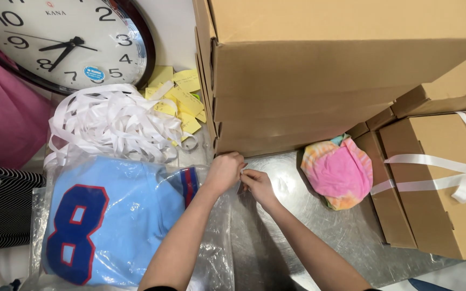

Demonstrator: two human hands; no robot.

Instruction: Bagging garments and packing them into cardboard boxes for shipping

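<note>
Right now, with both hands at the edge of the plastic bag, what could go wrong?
1. Both hands, left hand and right hand, pinch the thin edge of the plastic bag; it might tear or slip.
2. The loose white ribbon pile touches the bag holding the blue shirt; a strand could catch in the opening.
3. The stacked cardboard boxes stand right behind the fingers, so room may be tight.

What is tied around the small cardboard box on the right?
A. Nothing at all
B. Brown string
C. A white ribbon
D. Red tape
C: a white ribbon crosses the front and top of the small cardboard box and is knotted near its right edge.
</note>
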